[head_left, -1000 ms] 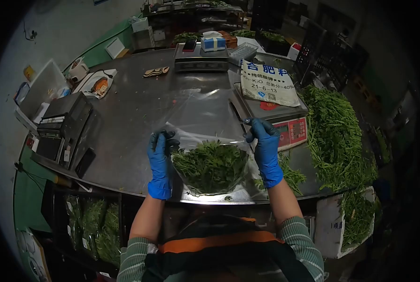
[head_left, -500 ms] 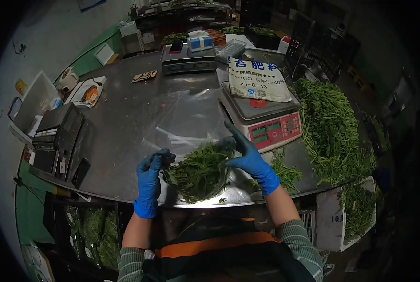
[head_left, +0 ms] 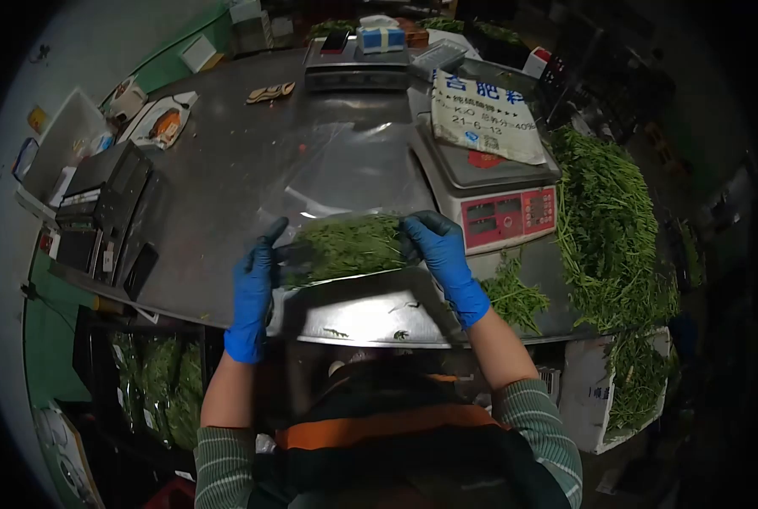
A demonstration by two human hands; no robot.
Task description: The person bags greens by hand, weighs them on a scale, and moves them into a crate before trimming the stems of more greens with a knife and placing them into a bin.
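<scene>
A clear plastic bag of leafy greens [head_left: 353, 246] hangs just above the metal table, stretched between my two blue-gloved hands. My left hand [head_left: 258, 270] is at the bag's left end, and its fingers are partly hidden and dark against the table. At the other end, my right hand [head_left: 438, 248] pinches the bag's upper right corner. Flat clear plastic bags [head_left: 349, 170] lie on the table beyond the greens. Small leaf scraps [head_left: 336, 332] are scattered near the table's front edge.
Right of my hands are a red-and-white scale [head_left: 510, 219] under a printed sack [head_left: 485, 119], a large heap of greens [head_left: 608, 229] and a white box [head_left: 587, 394]. A crate of bagged greens [head_left: 160, 382] is at the lower left. Another scale [head_left: 358, 75] stands farther back.
The greens have been lifted and spread into a flatter, wider shape in the bag. My hands have moved farther apart, and the right hand has closed on the corner. The view has shifted.
</scene>
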